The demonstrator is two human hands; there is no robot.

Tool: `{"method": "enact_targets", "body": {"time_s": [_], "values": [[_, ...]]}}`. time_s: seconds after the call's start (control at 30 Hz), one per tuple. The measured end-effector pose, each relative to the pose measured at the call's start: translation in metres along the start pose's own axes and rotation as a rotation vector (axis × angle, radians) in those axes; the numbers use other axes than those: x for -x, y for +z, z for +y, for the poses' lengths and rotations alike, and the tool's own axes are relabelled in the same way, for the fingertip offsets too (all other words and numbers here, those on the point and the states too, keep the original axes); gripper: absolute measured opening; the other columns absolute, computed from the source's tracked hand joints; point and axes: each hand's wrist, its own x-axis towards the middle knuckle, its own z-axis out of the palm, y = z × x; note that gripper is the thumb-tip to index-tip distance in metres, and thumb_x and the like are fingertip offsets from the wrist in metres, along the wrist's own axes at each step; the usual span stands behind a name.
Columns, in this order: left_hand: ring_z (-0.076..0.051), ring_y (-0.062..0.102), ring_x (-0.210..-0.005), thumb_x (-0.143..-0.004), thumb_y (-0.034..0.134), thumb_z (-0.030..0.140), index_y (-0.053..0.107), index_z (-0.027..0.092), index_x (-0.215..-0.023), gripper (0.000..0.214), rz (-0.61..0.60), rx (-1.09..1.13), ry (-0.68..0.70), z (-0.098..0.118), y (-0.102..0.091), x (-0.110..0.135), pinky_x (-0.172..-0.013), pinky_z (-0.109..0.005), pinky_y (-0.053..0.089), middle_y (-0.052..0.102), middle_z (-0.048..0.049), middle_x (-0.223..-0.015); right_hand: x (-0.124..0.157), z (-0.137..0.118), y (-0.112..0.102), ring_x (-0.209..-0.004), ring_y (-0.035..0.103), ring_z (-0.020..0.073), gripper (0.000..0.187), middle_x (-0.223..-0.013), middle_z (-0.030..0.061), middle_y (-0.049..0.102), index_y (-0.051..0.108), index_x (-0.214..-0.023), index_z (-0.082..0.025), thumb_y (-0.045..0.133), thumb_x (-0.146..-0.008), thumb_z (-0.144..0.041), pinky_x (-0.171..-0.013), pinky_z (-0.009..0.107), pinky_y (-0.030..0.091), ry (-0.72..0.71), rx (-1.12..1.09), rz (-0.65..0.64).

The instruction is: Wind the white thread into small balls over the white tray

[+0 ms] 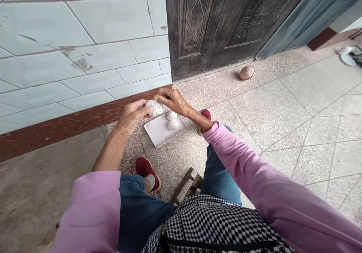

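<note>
A ball of white yarn (155, 109) is gripped between the thumb and fingers of my left hand (135, 114). My right hand (173, 99) is closed in a pinch at the upper right of that ball; whatever strand sits between its fingertips is too small to make out. Below both hands a shallow white tray (158, 132) lies on the floor. Two more white yarn balls (173, 124) rest in it, toward its right side.
A tiled wall (113, 53) with a red-brown base strip and a dark carved door (209, 30) stand ahead. Near the door a rounded pinkish object (247, 72) lies on the speckled floor. Part of a wooden stool (183, 185) shows between my legs.
</note>
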Motion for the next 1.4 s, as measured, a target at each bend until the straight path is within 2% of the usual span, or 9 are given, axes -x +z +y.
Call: {"method": "enact_targets", "body": {"time_s": [0.1, 0.23, 0.43, 0.77, 0.87, 1.0, 1.07, 1.2, 1.4], "values": [[-0.029, 0.082, -0.096, -0.068, 0.118, 0.059, 0.094, 0.019, -0.106, 0.06, -0.074, 0.078, -0.047, 0.005, 0.008, -0.002, -0.075, -0.033, 0.069, 0.089, -0.0138, -0.108, 0.003, 0.004, -0.01, -0.086, 0.042, 0.0252, 0.06, -0.078, -0.0009, 0.057, 0.054, -0.083, -0.032, 0.1, -0.118, -0.048, -0.08, 0.04, 0.047, 0.032, -0.049, 0.032], [-0.03, 0.085, -0.1, -0.066, 0.123, 0.062, 0.094, 0.019, -0.11, 0.067, -0.077, 0.105, -0.051, 0.004, 0.02, -0.012, -0.075, -0.033, 0.07, 0.091, -0.0159, -0.116, 0.003, 0.013, -0.016, -0.082, 0.04, 0.0188, 0.061, -0.077, -0.0035, 0.048, 0.05, -0.081, -0.028, 0.087, -0.128, -0.043, -0.078, 0.035, 0.042, 0.078, -0.065, 0.085], [-0.022, 0.074, -0.083, -0.059, 0.116, 0.043, 0.09, 0.02, -0.098, 0.052, -0.014, 0.053, -0.022, -0.001, 0.036, -0.024, -0.073, -0.031, 0.063, 0.086, -0.0073, -0.096, 0.003, 0.025, -0.021, -0.081, 0.043, 0.016, 0.058, -0.08, -0.0044, 0.045, 0.049, -0.082, -0.026, 0.089, -0.122, -0.036, -0.079, 0.033, 0.037, 0.01, -0.065, 0.114], [-0.022, 0.071, -0.086, -0.059, 0.107, 0.035, 0.084, 0.021, -0.104, 0.053, 0.02, 0.108, -0.012, 0.0, 0.026, -0.02, -0.072, -0.03, 0.058, 0.082, -0.0065, -0.099, 0.002, 0.016, -0.019, -0.081, 0.05, 0.0185, 0.057, -0.083, -0.0004, 0.056, 0.054, -0.084, -0.026, 0.096, -0.118, -0.046, -0.075, 0.031, 0.047, 0.061, -0.122, 0.092], [-0.026, 0.077, -0.094, -0.061, 0.11, 0.037, 0.086, 0.02, -0.109, 0.056, -0.004, 0.156, -0.005, 0.002, 0.024, -0.014, -0.077, -0.034, 0.064, 0.084, -0.0098, -0.107, -0.002, 0.021, -0.016, -0.079, 0.047, 0.0167, 0.057, -0.081, -0.0023, 0.054, 0.054, -0.083, -0.026, 0.092, -0.123, -0.042, -0.073, 0.03, 0.044, 0.063, -0.158, 0.12], [-0.033, 0.085, -0.112, -0.062, 0.112, 0.036, 0.089, 0.019, -0.117, 0.062, -0.015, 0.281, 0.009, 0.002, 0.026, -0.01, -0.097, -0.045, 0.075, 0.088, -0.0156, -0.123, -0.006, 0.024, -0.003, -0.074, 0.046, 0.0155, 0.051, -0.077, -0.0046, 0.054, 0.056, -0.085, -0.025, 0.081, -0.129, -0.029, -0.073, 0.03, 0.041, 0.108, -0.192, 0.119], [-0.034, 0.085, -0.119, -0.06, 0.112, 0.033, 0.088, 0.021, -0.114, 0.061, 0.018, 0.327, 0.021, 0.001, 0.026, -0.013, -0.102, -0.045, 0.076, 0.089, -0.0155, -0.125, -0.004, 0.022, 0.006, -0.076, 0.049, 0.0159, 0.046, -0.077, -0.0044, 0.056, 0.059, -0.088, -0.024, 0.075, -0.13, -0.018, -0.074, 0.032, 0.041, 0.14, -0.157, 0.103], [-0.035, 0.085, -0.121, -0.06, 0.111, 0.034, 0.077, 0.027, -0.104, 0.055, 0.155, 0.334, 0.06, -0.006, 0.021, -0.026, -0.096, -0.043, 0.076, 0.089, -0.0115, -0.121, 0.006, 0.012, 0.021, -0.082, 0.056, 0.0177, 0.049, -0.076, -0.0025, 0.061, 0.06, -0.085, -0.024, 0.068, -0.129, -0.004, -0.082, 0.034, 0.042, 0.181, -0.018, 0.004], [-0.03, 0.083, -0.11, -0.061, 0.108, 0.034, 0.072, 0.028, -0.105, 0.057, 0.327, 0.128, 0.101, -0.015, 0.011, -0.033, -0.088, -0.035, 0.07, 0.084, -0.0054, -0.109, 0.014, 0.002, 0.021, -0.084, 0.057, 0.0189, 0.042, -0.079, -0.0037, 0.06, 0.065, -0.088, -0.022, 0.074, -0.127, -0.011, -0.084, 0.033, 0.041, 0.06, 0.016, -0.209]]}}
